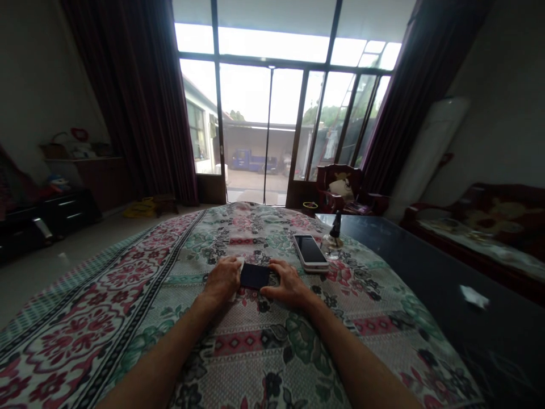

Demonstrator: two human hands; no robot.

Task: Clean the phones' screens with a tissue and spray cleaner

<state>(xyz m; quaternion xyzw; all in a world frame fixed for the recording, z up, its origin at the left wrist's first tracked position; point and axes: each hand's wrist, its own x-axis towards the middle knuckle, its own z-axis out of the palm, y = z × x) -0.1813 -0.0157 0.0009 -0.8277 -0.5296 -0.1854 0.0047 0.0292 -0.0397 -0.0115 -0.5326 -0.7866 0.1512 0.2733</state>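
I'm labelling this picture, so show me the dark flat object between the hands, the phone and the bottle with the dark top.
Dark flat object [255, 276]: head view, middle of its upper face.
Phone [311, 250]: head view, middle of its screen.
Bottle [335, 232]: head view, on its dark top.

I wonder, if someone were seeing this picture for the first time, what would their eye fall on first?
Most likely the bright glass doors at the back, framed by dark curtains. Next, the floral tablecloth in the foreground, where the left hand and right hand are at opposite ends of a dark, flat rectangular object. Beyond the right hand, toward the right, a white-edged smartphone lies beside a dark-topped clear container.
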